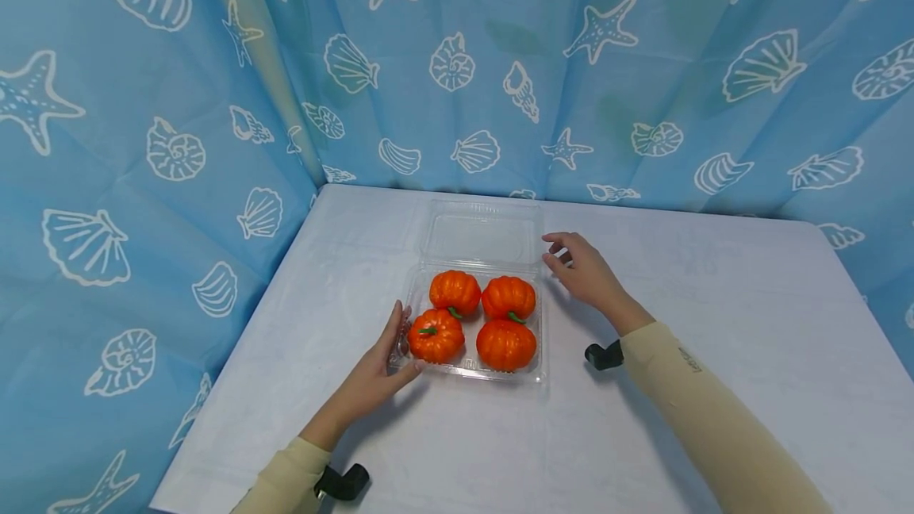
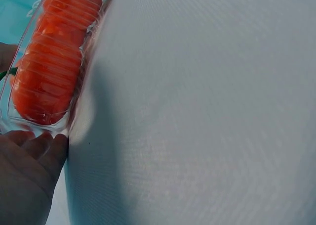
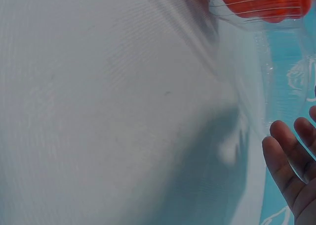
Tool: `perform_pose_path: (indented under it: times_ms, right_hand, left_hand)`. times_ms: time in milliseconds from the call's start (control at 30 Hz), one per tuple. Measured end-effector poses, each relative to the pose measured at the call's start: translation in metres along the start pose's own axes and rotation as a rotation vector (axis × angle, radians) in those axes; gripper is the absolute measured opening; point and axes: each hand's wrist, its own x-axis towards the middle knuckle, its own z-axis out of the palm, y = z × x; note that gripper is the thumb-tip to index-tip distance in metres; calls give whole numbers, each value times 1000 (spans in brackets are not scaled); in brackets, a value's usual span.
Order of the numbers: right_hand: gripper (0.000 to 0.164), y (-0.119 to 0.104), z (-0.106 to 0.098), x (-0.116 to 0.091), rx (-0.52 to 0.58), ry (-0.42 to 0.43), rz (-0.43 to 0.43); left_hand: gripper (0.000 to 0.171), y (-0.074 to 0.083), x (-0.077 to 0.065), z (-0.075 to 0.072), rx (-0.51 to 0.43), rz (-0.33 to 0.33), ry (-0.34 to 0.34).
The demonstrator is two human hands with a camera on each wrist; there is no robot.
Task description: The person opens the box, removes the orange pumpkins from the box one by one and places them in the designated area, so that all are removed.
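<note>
A clear plastic clamshell container (image 1: 471, 373) lies on the table with its lid (image 1: 485, 236) folded back. Several small orange pumpkins (image 1: 505, 344) with green stems sit in its base. My left hand (image 1: 378, 367) rests against the container's left side, fingers straight along the wall and thumb at the front left corner. In the left wrist view, the fingertips meet the container's end beside an orange pumpkin (image 2: 47, 81). My right hand (image 1: 581, 268) hovers beside the lid's right edge, its fingers slightly bent, nothing between them. The right wrist view has those fingers spread near the clear lid (image 3: 284, 81).
A white cloth covers the table (image 1: 714, 300). Behind it and to the left hangs a blue curtain (image 1: 428, 117) printed with white shells and starfish. A dark wrist camera (image 1: 603, 355) sits at the right cuff, and another dark camera (image 1: 343, 484) at the left.
</note>
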Motion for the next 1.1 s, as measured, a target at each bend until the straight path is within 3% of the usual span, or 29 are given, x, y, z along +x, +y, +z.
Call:
perform_pose_path:
  times_ms: [500,800,1100]
  right_hand:
    - [38,-21,-18,-11,18,30,-129]
    - [38,-35,-22,-16,58,-24,-175]
    - [41,-44,-20,-23,107,-114,-275]
  left_hand:
    - [96,1,-1,0,-5,-1,-6]
    - [96,2,-1,-1,-13,10,-9]
    - [96,2,-1,-1,4,-8,-12]
